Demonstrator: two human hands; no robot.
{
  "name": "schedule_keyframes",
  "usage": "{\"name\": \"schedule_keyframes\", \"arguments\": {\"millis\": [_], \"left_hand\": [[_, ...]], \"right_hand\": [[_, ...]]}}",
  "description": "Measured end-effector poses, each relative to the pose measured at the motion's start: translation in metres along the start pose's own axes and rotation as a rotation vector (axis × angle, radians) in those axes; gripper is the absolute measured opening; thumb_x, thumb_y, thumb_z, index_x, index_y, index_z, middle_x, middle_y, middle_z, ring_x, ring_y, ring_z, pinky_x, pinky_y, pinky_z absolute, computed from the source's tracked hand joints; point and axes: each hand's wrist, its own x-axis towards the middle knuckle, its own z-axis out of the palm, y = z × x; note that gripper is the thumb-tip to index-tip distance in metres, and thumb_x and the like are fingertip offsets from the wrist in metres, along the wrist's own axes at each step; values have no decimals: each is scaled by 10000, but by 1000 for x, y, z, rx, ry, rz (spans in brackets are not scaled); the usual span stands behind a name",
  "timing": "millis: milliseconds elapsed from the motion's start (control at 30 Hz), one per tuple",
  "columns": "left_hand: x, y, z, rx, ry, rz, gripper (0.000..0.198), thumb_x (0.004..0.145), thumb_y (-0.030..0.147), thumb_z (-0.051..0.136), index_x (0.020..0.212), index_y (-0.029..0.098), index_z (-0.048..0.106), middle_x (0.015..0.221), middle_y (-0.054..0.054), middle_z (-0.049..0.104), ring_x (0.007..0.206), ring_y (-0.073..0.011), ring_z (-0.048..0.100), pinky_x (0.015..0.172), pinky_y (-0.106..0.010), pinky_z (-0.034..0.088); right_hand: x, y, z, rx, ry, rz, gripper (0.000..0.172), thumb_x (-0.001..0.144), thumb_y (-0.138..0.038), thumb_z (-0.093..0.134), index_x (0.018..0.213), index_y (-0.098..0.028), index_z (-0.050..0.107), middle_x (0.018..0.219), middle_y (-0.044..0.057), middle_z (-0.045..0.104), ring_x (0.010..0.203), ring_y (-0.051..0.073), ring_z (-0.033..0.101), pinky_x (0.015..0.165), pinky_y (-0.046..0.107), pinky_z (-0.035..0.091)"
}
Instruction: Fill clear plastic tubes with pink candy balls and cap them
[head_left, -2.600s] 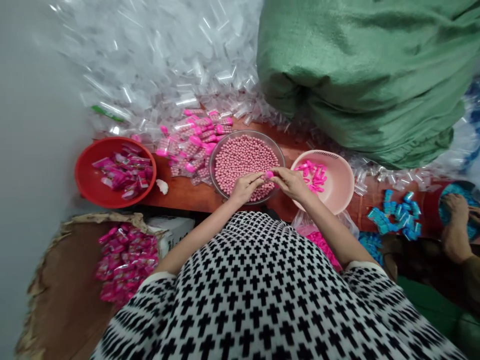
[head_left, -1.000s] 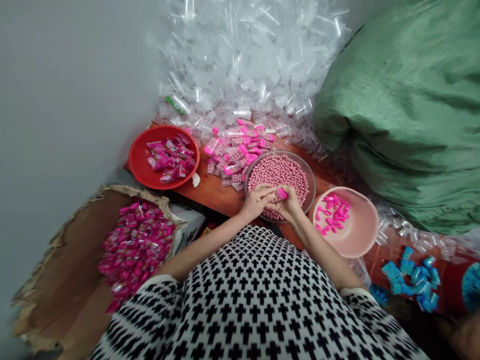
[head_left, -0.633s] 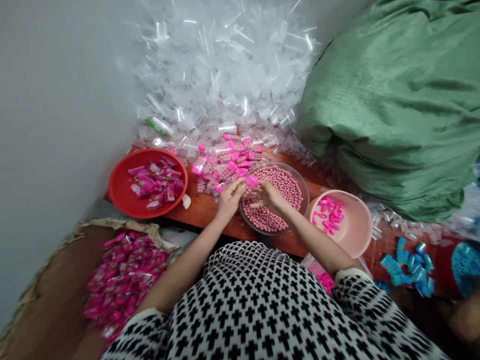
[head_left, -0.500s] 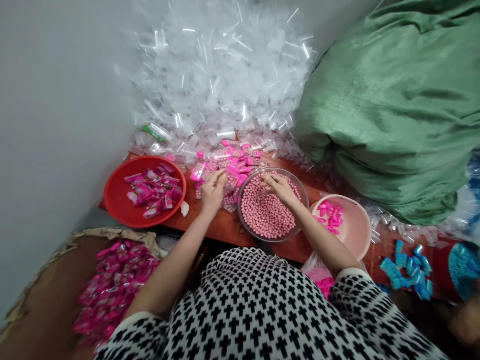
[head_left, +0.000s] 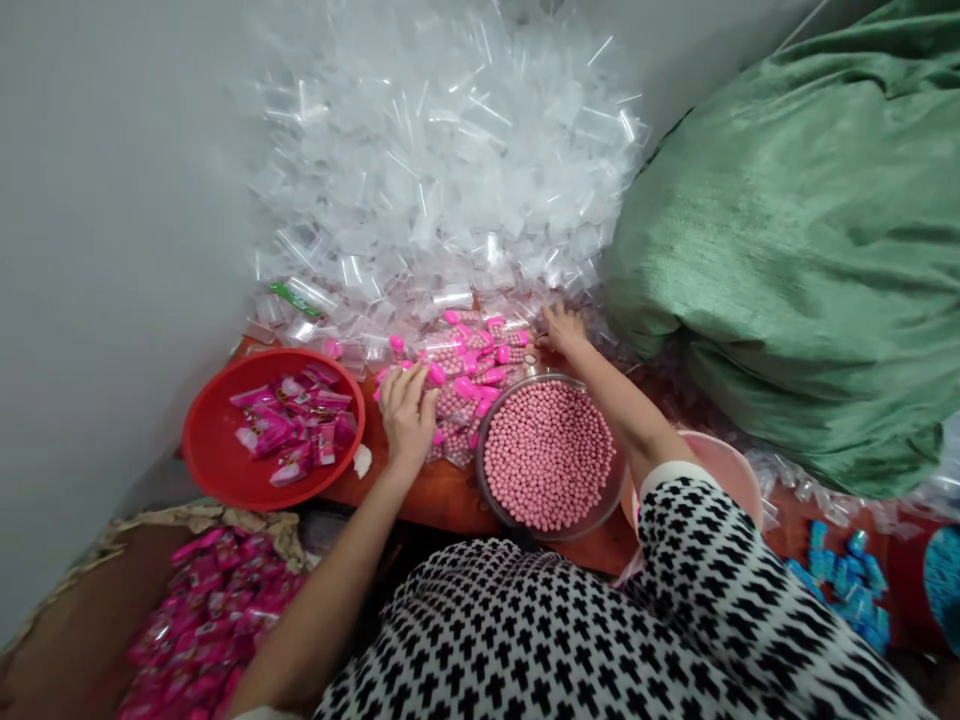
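Observation:
My left hand lies flat and open on the wooden table, its fingertips on the pile of clear containers filled with pink balls and shut with pink caps. My right hand is stretched far forward, fingers apart, touching the foot of the big heap of empty clear containers. Between my arms stands a glass bowl full of pink balls.
A red bowl of pink packets sits at the left. Below it is a cardboard box with more pink packets. My sleeve hides most of a pink basket. A large green sack fills the right. Blue-capped containers lie at lower right.
Both hands held a pink-capped container over the bowl; the left put it on the filled pile and now rests flat there, and the right reached forward to the clear heap.

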Motion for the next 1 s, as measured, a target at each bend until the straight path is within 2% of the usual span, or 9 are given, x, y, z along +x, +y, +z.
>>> {"name": "schedule_keyframes", "arguments": {"millis": [133, 300, 400, 467, 567, 700, 800, 933, 1000], "left_hand": [[-3, 26, -3, -67, 17, 51, 330, 922, 350, 510, 1189, 221, 654, 1207, -91, 663, 1285, -261, 494, 1139, -475, 335], [-3, 63, 18, -295, -177, -2, 311, 928, 348, 513, 1172, 226, 663, 1180, -67, 687, 1154, -224, 603, 1078, -421, 434], [-1, 78, 44, -488, -303, -167, 367, 904, 391, 550, 1210, 212, 645, 1190, -79, 686, 1089, -220, 644, 1012, -401, 496], [-1, 89, 63, -645, -366, -297, 444, 876, 432, 587, 1245, 188, 621, 1206, -103, 676, 1098, -238, 645, 995, -416, 508], [-6, 112, 84, -870, -448, -419, 507, 871, 472, 594, 1290, 186, 586, 1285, -123, 631, 1139, -256, 628, 984, -431, 512], [-24, 146, 96, -1017, -475, -430, 471, 892, 479, 572, 1278, 210, 587, 1309, -93, 621, 1175, -247, 606, 989, -390, 511], [-43, 157, 97, -1036, -458, -461, 511, 863, 493, 602, 1279, 198, 576, 1312, -106, 617, 1169, -259, 612, 952, -391, 537], [-61, 153, 91, -978, -442, -376, 536, 829, 482, 646, 1282, 206, 573, 1293, -111, 630, 1193, -250, 602, 1022, -414, 493], [-65, 151, 88, -964, -408, -364, 534, 823, 474, 656, 1278, 210, 572, 1277, -112, 640, 1194, -245, 602, 1037, -413, 480]], "right_hand": [[7, 13, 13, 176, 1, -52, 471, 871, -251, 574, 1330, -162, 517, 1478, 244, 326, 1126, 340, 546, 925, 488, 449], [-7, 40, 10, 531, 126, -124, 416, 873, -219, 486, 1274, -142, 566, 1319, 155, 546, 1192, 245, 533, 1037, 401, 413], [-44, 44, -7, 931, 276, -157, 404, 879, -312, 494, 1244, -162, 584, 1290, 114, 594, 1213, 226, 533, 1090, 412, 377], [-80, 39, -21, 1125, 316, -213, 401, 876, -392, 530, 1229, -216, 601, 1306, 75, 593, 1242, 226, 523, 1116, 431, 351], [-137, 22, -39, 1113, 310, -335, 403, 867, -426, 571, 1234, -263, 606, 1406, 64, 509, 1361, 237, 415, 1170, 460, 275], [-195, 0, -43, 1039, 208, -428, 557, 791, -452, 673, 1302, -263, 555, 1544, 86, 320, 1474, 277, 215, 1193, 518, 211], [-222, -6, -33, 1222, 222, -347, 572, 783, -479, 678, 1299, -268, 547, 1526, 81, 358, 1473, 271, 222, 1195, 517, 211], [-238, -6, -19, 1627, 421, -15, 323, 813, -436, 647, 1085, -266, 609, 1256, 56, 609, 1232, 221, 544, 1115, 455, 388], [-243, -6, -18, 1779, 464, 123, 354, 744, -414, 718, 1041, -278, 583, 1127, 27, 647, 1077, 199, 617, 1004, 414, 493]]}}
